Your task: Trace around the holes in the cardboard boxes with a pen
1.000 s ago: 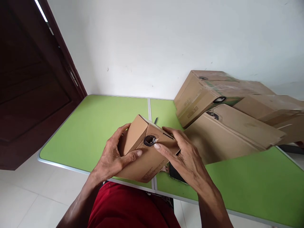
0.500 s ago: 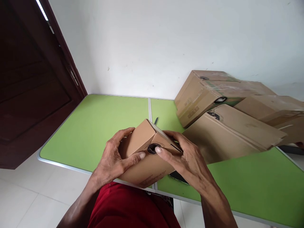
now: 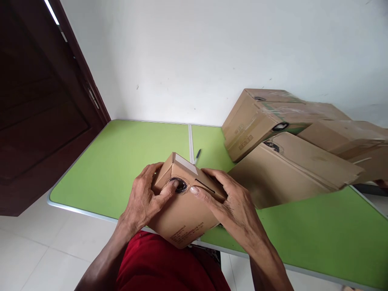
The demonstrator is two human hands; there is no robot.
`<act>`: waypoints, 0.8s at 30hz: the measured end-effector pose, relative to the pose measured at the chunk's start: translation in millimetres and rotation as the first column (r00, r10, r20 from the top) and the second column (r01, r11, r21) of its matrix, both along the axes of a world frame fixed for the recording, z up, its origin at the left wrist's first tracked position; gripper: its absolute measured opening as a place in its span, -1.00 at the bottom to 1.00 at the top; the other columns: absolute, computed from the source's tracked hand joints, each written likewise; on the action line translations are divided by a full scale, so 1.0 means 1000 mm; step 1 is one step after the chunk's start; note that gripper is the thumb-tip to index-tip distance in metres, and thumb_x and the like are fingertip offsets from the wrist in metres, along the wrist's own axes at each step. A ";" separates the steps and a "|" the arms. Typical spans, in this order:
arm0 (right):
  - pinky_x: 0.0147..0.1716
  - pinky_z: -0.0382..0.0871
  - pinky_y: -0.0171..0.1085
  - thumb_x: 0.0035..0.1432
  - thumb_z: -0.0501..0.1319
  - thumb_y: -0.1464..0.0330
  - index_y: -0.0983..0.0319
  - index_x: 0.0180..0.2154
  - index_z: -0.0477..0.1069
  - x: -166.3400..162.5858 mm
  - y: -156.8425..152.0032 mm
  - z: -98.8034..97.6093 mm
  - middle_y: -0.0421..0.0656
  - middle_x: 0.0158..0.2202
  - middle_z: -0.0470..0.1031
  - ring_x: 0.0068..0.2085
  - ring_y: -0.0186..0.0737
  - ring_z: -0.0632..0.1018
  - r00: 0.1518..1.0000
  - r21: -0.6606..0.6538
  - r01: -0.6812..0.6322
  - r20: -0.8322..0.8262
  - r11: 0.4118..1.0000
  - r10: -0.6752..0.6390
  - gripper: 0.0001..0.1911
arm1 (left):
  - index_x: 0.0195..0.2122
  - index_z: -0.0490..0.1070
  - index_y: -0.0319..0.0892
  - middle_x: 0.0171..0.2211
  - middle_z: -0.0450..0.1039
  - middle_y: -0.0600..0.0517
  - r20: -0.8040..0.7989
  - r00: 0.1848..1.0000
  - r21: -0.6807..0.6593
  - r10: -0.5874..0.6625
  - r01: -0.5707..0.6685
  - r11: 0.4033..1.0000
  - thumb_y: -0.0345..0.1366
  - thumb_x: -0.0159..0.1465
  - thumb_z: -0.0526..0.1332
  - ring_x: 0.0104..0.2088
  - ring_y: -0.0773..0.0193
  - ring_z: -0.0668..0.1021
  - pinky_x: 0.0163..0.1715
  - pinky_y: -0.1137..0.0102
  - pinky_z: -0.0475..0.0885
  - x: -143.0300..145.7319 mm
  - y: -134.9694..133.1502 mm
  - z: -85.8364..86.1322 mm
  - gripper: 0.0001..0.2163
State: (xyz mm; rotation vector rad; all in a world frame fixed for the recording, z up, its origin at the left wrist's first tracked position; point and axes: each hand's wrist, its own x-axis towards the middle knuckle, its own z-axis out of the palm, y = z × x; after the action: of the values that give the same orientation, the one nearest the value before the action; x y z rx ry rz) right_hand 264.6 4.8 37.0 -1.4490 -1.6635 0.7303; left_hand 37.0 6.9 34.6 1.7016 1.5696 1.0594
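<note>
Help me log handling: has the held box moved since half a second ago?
Yes: the held box shifted left; its hole, earlier lined up with the table seam, now lies left of it.

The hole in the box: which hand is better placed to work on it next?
Probably the left hand: its thumb tip overlaps the dark-rimmed hole, while the right hand has its thumb on the box just beside it.

green tbl [image 3: 145, 149] had silvery edge [image 3: 81, 211] & pale strip [image 3: 190, 139] across; dk pen [image 3: 198, 153] lay just beside strip, brown cardbd boxes [image 3: 245, 133] sat bunched on r. side.
</note>
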 end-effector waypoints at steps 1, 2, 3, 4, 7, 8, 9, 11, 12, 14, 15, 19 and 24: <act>0.06 0.59 0.11 0.26 0.36 -0.21 0.16 0.08 0.58 -0.001 0.001 -0.002 0.06 0.08 0.72 0.05 0.24 0.71 1.000 -0.005 0.000 0.004 1.000 0.000 -0.35 | 0.16 0.57 -0.16 0.07 0.68 -0.15 -0.004 1.000 -0.011 -0.003 0.003 1.000 0.06 0.37 0.34 0.02 -0.06 0.67 -0.11 0.17 0.56 -0.001 0.001 -0.001 -0.52; 0.04 0.60 0.09 0.28 0.36 -0.20 0.17 0.08 0.58 -0.001 0.001 -0.003 0.06 0.07 0.72 0.04 0.22 0.71 1.000 -0.007 -0.004 0.008 1.000 0.004 -0.36 | 0.17 0.57 -0.17 0.08 0.68 -0.15 -0.002 1.000 -0.015 -0.004 0.004 1.000 0.06 0.37 0.33 0.03 -0.05 0.67 -0.11 0.17 0.56 -0.001 0.001 -0.001 -0.51; 0.03 0.61 0.07 0.29 0.35 -0.19 0.18 0.09 0.58 -0.002 0.002 -0.004 0.05 0.07 0.71 0.04 0.21 0.71 1.000 -0.002 -0.009 0.010 1.000 0.009 -0.37 | 0.17 0.57 -0.18 0.08 0.68 -0.15 0.002 1.000 -0.011 -0.004 0.004 1.000 0.06 0.37 0.33 0.03 -0.05 0.67 -0.09 0.16 0.56 -0.002 0.002 -0.002 -0.51; 0.04 0.61 0.06 0.30 0.34 -0.17 0.18 0.10 0.58 -0.002 0.002 -0.005 0.05 0.07 0.71 0.05 0.19 0.71 1.000 0.007 -0.013 0.012 1.000 0.013 -0.37 | 0.18 0.57 -0.19 0.07 0.67 -0.15 0.008 1.000 0.002 -0.005 0.005 1.000 0.05 0.36 0.33 0.02 -0.04 0.66 -0.06 0.15 0.56 -0.003 0.002 -0.002 -0.50; 0.07 0.60 0.05 0.31 0.35 -0.15 0.18 0.13 0.56 -0.001 0.003 -0.004 0.04 0.10 0.70 0.07 0.18 0.70 1.000 0.059 -0.013 0.023 0.998 0.012 -0.38 | 0.20 0.57 -0.21 0.06 0.67 -0.15 0.002 1.000 0.082 -0.010 0.010 0.997 0.02 0.34 0.36 -0.01 -0.02 0.65 0.02 0.12 0.54 -0.003 0.005 -0.001 -0.48; 0.07 0.60 0.05 0.31 0.35 -0.15 0.18 0.13 0.56 -0.001 0.004 -0.004 0.05 0.10 0.69 0.08 0.18 0.70 1.000 0.076 -0.008 0.029 0.997 0.006 -0.38 | 0.20 0.57 -0.22 0.06 0.67 -0.15 -0.005 1.000 0.108 -0.011 0.011 0.994 0.02 0.33 0.36 -0.01 -0.01 0.65 0.03 0.12 0.54 -0.003 0.006 0.000 -0.47; 0.05 0.60 0.05 0.31 0.35 -0.15 0.18 0.13 0.55 -0.001 0.004 -0.004 0.05 0.10 0.69 0.08 0.19 0.70 0.999 0.092 -0.003 0.037 0.996 0.000 -0.38 | 0.20 0.57 -0.23 0.06 0.67 -0.15 -0.007 1.000 0.127 -0.012 0.013 0.992 0.01 0.32 0.37 -0.02 0.00 0.64 0.03 0.12 0.54 -0.003 0.006 0.000 -0.47; 0.02 0.61 0.06 0.32 0.35 -0.16 0.18 0.13 0.55 -0.001 0.004 -0.003 0.06 0.09 0.69 0.07 0.19 0.70 0.999 0.115 0.006 0.050 0.993 -0.012 -0.37 | 0.20 0.57 -0.25 0.05 0.66 -0.15 -0.001 1.000 0.144 -0.020 0.020 0.989 0.01 0.32 0.37 -0.03 0.02 0.64 0.02 0.13 0.55 -0.001 0.008 0.001 -0.46; 0.01 0.62 0.06 0.32 0.34 -0.16 0.18 0.13 0.55 -0.001 0.004 -0.004 0.06 0.09 0.69 0.06 0.20 0.70 0.999 0.119 0.009 0.051 0.993 -0.015 -0.37 | 0.20 0.57 -0.25 0.05 0.66 -0.15 0.006 1.000 0.142 -0.026 0.025 0.990 0.01 0.32 0.37 -0.03 0.02 0.63 0.02 0.13 0.55 -0.001 0.008 0.001 -0.47; 0.01 0.62 0.07 0.32 0.35 -0.17 0.18 0.14 0.55 -0.001 0.004 -0.005 0.05 0.09 0.69 0.06 0.19 0.71 0.999 0.119 0.010 0.048 0.993 -0.016 -0.35 | 0.21 0.57 -0.24 0.05 0.65 -0.14 0.016 0.999 0.137 -0.033 0.031 0.990 0.00 0.33 0.38 -0.04 0.03 0.63 0.02 0.14 0.56 0.000 0.009 0.000 -0.47; 0.02 0.62 0.07 0.32 0.35 -0.18 0.18 0.15 0.55 -0.001 0.004 -0.005 0.05 0.10 0.68 0.07 0.19 0.71 0.999 0.116 0.010 0.046 0.993 -0.015 -0.35 | 0.21 0.57 -0.23 0.05 0.65 -0.13 0.017 0.999 0.137 -0.034 0.031 0.990 0.00 0.33 0.38 -0.04 0.03 0.63 0.02 0.15 0.56 0.000 0.009 0.000 -0.47; 0.05 0.63 0.08 0.35 0.33 -0.18 0.18 0.15 0.54 0.000 0.004 -0.006 0.04 0.09 0.69 0.08 0.19 0.71 0.997 0.145 0.007 0.069 0.989 -0.018 -0.36 | 0.20 0.57 -0.21 0.04 0.66 -0.13 0.016 0.999 0.147 -0.030 0.027 0.989 0.00 0.33 0.39 -0.03 0.04 0.63 -0.01 0.19 0.57 -0.001 0.010 -0.003 -0.49; 0.02 0.63 0.10 0.41 0.26 -0.21 0.20 0.18 0.53 -0.004 0.004 -0.008 0.06 0.08 0.68 0.05 0.20 0.71 0.990 0.188 0.004 0.137 0.982 -0.031 -0.33 | 0.20 0.57 -0.23 0.03 0.66 -0.16 -0.026 0.999 0.197 -0.022 0.026 0.980 -0.02 0.34 0.34 -0.04 0.03 0.65 0.00 0.17 0.58 -0.002 0.011 -0.006 -0.49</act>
State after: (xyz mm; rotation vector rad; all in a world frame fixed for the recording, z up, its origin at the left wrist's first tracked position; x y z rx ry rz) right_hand 260.9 8.5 29.3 -1.4045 -1.7716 0.4573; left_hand 34.8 18.3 28.1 1.8652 1.4959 1.2216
